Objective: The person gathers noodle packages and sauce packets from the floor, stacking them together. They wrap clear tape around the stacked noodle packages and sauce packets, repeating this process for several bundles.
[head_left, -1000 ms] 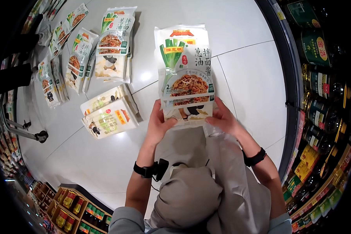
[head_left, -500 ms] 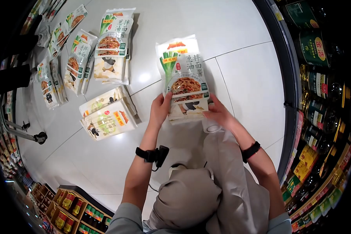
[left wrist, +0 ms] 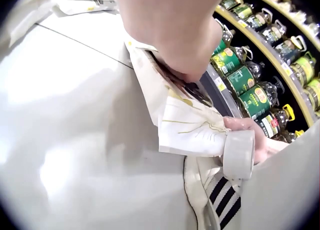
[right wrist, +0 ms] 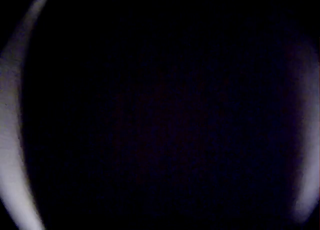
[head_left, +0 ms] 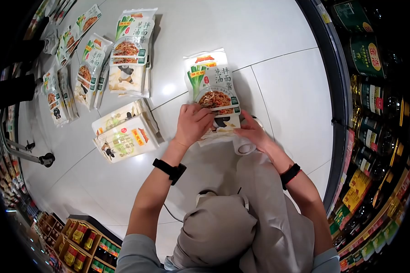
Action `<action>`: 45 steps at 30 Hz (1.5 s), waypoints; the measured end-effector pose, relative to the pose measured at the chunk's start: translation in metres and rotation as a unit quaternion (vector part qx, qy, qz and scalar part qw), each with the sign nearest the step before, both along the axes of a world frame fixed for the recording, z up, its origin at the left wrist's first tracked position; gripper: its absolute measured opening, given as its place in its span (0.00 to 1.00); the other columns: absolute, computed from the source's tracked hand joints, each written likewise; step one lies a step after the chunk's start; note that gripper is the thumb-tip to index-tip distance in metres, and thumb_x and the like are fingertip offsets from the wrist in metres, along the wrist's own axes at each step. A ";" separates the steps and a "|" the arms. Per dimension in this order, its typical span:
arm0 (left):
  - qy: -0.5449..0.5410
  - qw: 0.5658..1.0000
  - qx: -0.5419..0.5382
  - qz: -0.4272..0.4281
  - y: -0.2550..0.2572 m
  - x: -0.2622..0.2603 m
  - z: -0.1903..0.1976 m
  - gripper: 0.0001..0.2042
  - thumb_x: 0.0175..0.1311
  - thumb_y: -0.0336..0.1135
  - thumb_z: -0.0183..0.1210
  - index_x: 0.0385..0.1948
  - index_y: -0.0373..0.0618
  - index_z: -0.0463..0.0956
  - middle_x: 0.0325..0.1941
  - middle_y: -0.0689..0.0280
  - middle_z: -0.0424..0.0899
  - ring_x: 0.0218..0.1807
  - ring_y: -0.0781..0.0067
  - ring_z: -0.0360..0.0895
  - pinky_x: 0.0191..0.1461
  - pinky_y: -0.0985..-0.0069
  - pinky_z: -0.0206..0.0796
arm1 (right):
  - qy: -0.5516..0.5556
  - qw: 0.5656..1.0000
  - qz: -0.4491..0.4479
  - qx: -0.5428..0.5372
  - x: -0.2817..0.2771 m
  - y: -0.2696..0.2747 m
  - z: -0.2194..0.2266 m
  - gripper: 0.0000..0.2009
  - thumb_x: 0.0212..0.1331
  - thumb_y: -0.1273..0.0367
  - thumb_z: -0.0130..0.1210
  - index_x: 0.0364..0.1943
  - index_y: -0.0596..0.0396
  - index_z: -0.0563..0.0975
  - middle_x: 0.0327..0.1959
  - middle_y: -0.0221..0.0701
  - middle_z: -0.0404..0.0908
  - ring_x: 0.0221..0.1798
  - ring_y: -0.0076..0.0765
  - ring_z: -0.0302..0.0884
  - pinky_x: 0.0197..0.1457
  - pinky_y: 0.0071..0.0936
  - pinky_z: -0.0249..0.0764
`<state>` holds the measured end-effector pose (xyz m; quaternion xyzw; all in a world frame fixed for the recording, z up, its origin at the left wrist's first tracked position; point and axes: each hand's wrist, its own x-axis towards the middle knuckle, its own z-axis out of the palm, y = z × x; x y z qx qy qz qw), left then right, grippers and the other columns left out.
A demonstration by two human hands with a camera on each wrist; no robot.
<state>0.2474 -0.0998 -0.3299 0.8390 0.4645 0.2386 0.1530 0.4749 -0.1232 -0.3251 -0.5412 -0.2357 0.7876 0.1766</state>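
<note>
A noodle pack (head_left: 207, 129) carries a sauce pouch (head_left: 216, 75) on its front, showing scallions and a noodle bowl. A clear band crosses the lower part of the pouch. My left hand (head_left: 193, 123) lies over the front, its bent fingertips at this band. My right hand (head_left: 255, 132) grips the pack's lower right edge. Against the right hand hangs a roll of clear tape (head_left: 244, 149), whose outer face shows as a tape roll (left wrist: 239, 155) in the left wrist view. There the near end of the noodle pack (left wrist: 192, 130) tilts above the floor. The right wrist view is nearly black.
Left on the tiled floor (head_left: 287, 86) lie two plain noodle packs (head_left: 127, 139), a pack with a pouch (head_left: 130, 54) and several similar packs (head_left: 89, 73). Shelves of oil bottles (head_left: 369, 95) line the right side. My bent knee (head_left: 218, 223) is close below the hands.
The pack has come down and nearer to the floor. My left hand has moved from its left edge onto its front; the right hand has stayed on the right edge.
</note>
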 end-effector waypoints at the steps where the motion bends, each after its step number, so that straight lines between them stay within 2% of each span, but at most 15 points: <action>1: -0.013 1.000 0.018 0.001 0.001 0.000 0.002 0.13 0.38 0.31 0.63 0.31 0.51 0.76 0.34 0.75 0.75 0.40 0.72 0.70 0.43 0.73 0.58 | 0.008 1.000 0.007 0.002 0.000 0.002 0.004 0.36 0.53 0.74 0.53 0.65 0.49 0.48 0.38 0.35 0.77 0.42 0.23 0.71 0.48 0.21 0.65; 9: -0.056 0.997 0.020 0.043 0.000 0.002 0.008 0.08 0.38 0.28 0.62 0.23 0.51 0.77 0.28 0.77 0.76 0.35 0.73 0.71 0.40 0.74 0.58 | 0.032 0.999 0.009 0.009 -0.001 -0.001 0.005 0.35 0.53 0.73 0.53 0.64 0.48 0.49 0.39 0.35 0.77 0.42 0.23 0.71 0.47 0.21 0.65; 15: -0.071 0.993 -0.033 0.088 -0.013 0.006 0.014 0.21 0.41 0.32 0.64 0.43 0.48 0.72 0.36 0.68 0.77 0.37 0.68 0.72 0.41 0.72 0.61 | -0.031 0.999 0.030 -0.003 0.002 -0.002 0.004 0.37 0.53 0.73 0.53 0.66 0.51 0.46 0.41 0.37 0.76 0.44 0.24 0.71 0.50 0.22 0.64; 17: -0.190 0.921 -0.114 0.321 -0.036 0.002 -0.009 0.28 0.49 0.35 0.63 0.53 0.44 0.63 0.44 0.60 0.75 0.43 0.68 0.73 0.46 0.73 0.63 | -0.021 1.000 -0.013 -0.014 0.006 -0.003 -0.003 0.40 0.51 0.74 0.55 0.66 0.55 0.43 0.41 0.37 0.76 0.42 0.25 0.71 0.50 0.23 0.65; 18: -0.195 0.919 -0.095 0.330 -0.039 0.000 -0.016 0.28 0.49 0.35 0.63 0.53 0.44 0.63 0.44 0.60 0.75 0.43 0.68 0.73 0.46 0.73 0.63 | -0.019 1.000 -0.001 0.003 0.004 0.002 -0.002 0.40 0.51 0.74 0.55 0.66 0.55 0.43 0.41 0.37 0.76 0.42 0.25 0.71 0.50 0.23 0.65; 19: -0.349 0.793 -0.369 0.338 -0.044 -0.001 -0.018 0.28 0.51 0.35 0.62 0.54 0.41 0.61 0.47 0.59 0.73 0.45 0.69 0.73 0.48 0.75 0.63 | -0.006 1.000 -0.024 -0.014 0.003 0.004 0.000 0.40 0.51 0.75 0.54 0.66 0.55 0.43 0.41 0.37 0.75 0.43 0.25 0.70 0.50 0.23 0.65; 20: -0.465 0.575 -0.602 0.302 -0.048 -0.004 -0.023 0.27 0.54 0.36 0.60 0.54 0.38 0.59 0.49 0.58 0.72 0.47 0.69 0.72 0.50 0.76 0.64 | 0.009 0.998 -0.044 -0.037 0.002 0.008 -0.001 0.40 0.51 0.75 0.54 0.66 0.55 0.43 0.41 0.37 0.75 0.44 0.26 0.70 0.50 0.24 0.65; 26: -0.438 0.740 -0.397 0.319 -0.029 -0.017 -0.010 0.21 0.56 0.33 0.58 0.50 0.38 0.63 0.49 0.62 0.72 0.51 0.74 0.70 0.51 0.76 0.64 | -0.064 0.997 0.016 0.050 -0.008 0.075 -0.021 0.37 0.51 0.77 0.51 0.66 0.55 0.46 0.41 0.33 0.76 0.41 0.22 0.71 0.46 0.20 0.66; 31: -0.442 0.671 -0.279 0.527 -0.126 -0.091 0.006 0.09 0.58 0.30 0.56 0.38 0.40 0.71 0.33 0.69 0.76 0.32 0.83 0.71 0.35 0.85 0.64 | -0.102 0.968 0.103 0.203 -0.004 0.100 -0.056 0.28 0.52 0.73 0.52 0.60 0.57 0.60 0.34 0.29 0.78 0.36 0.22 0.73 0.43 0.20 0.68; 33: -0.384 0.659 -0.195 0.617 -0.155 -0.120 0.008 0.10 0.56 0.30 0.57 0.39 0.41 0.70 0.34 0.68 0.75 0.33 0.80 0.70 0.36 0.83 0.64 | -0.313 0.850 0.276 0.323 0.004 0.109 -0.036 0.17 0.52 0.71 0.53 0.48 0.57 0.72 0.31 0.29 0.79 0.35 0.24 0.74 0.42 0.21 0.69; 35: -0.353 0.671 -0.169 0.630 -0.150 -0.148 0.015 0.14 0.54 0.31 0.59 0.41 0.41 0.70 0.37 0.66 0.75 0.37 0.76 0.72 0.41 0.79 0.65 | -0.340 0.845 0.244 0.332 0.014 0.108 -0.024 0.14 0.51 0.72 0.53 0.43 0.58 0.74 0.31 0.30 0.78 0.34 0.25 0.74 0.42 0.22 0.69; 37: -0.053 0.919 -0.099 0.378 -0.110 -0.172 0.050 0.26 0.46 0.36 0.65 0.49 0.45 0.67 0.50 0.60 0.70 0.54 0.61 0.65 0.59 0.63 0.56 | -0.323 0.870 0.210 0.307 0.016 0.110 -0.005 0.10 0.50 0.74 0.52 0.38 0.58 0.75 0.29 0.29 0.78 0.34 0.24 0.75 0.42 0.24 0.69; 38: 0.045 0.938 -0.171 0.300 -0.094 -0.186 0.060 0.37 0.38 0.40 0.68 0.57 0.54 0.61 0.63 0.60 0.58 0.66 0.52 0.48 0.67 0.53 0.40 | -0.327 0.867 0.214 0.308 0.015 0.110 0.002 0.10 0.50 0.74 0.52 0.38 0.58 0.75 0.29 0.29 0.78 0.34 0.24 0.75 0.42 0.24 0.69; 40: 0.188 0.932 -0.230 0.208 -0.083 -0.210 0.059 0.41 0.36 0.41 0.68 0.59 0.61 0.58 0.66 0.63 0.54 0.68 0.53 0.45 0.68 0.51 0.38 | -0.201 0.889 0.273 0.307 0.006 0.118 0.015 0.11 0.51 0.74 0.51 0.40 0.59 0.74 0.29 0.29 0.78 0.36 0.24 0.75 0.42 0.22 0.69; 45: 0.214 0.922 -0.269 0.178 -0.070 -0.233 0.057 0.45 0.35 0.42 0.68 0.62 0.62 0.53 0.67 0.64 0.53 0.68 0.52 0.44 0.69 0.51 0.35 | -0.043 0.940 0.274 0.197 -0.058 0.131 0.028 0.12 0.53 0.75 0.52 0.42 0.58 0.72 0.33 0.29 0.78 0.38 0.23 0.74 0.43 0.20 0.69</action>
